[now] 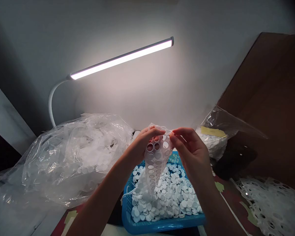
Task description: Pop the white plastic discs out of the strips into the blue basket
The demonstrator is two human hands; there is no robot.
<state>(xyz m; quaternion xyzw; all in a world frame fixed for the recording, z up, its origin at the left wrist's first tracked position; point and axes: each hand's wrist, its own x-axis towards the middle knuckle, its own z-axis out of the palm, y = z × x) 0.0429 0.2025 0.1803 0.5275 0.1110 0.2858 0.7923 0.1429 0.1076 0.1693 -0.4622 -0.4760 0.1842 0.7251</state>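
Head cam: perforated sheet (152, 167), translucent, w/ rows of round holes, is held up above the near-center of the work area, hanging roughly vert. and narrowing toward its lower end. Some round openings near the top look filled w/ white material. L hand (140, 142): closed on upper L part of sheet, thumb laid across top edge, fingers behind. R hand (195, 149): thumb & index fingertip pinched tog. at upper R edge of sheet; other fingers curled, tips partly hidden. Hands are near each other, sheet btwn them. Directly below: blue basket (162, 226), plastic, w/ slotted walls, holding many loose white discs (174, 196); the sheet's lower end overlaps the discs in this view, contact can't be confirmed. White cord (128, 193) lies at basket's L side. Farther L: large clear bag (51, 164) w/ white pcs inside. R of the R hand: smaller clear bag (215, 148), white contents, yellow label (212, 131) at its upper part. Lower R: pile of perforated sheets (277, 206) on the red-patterned tabletop (229, 194). Above: lit bar lamp (123, 59) on a curved neck, tilted up toward its R end.
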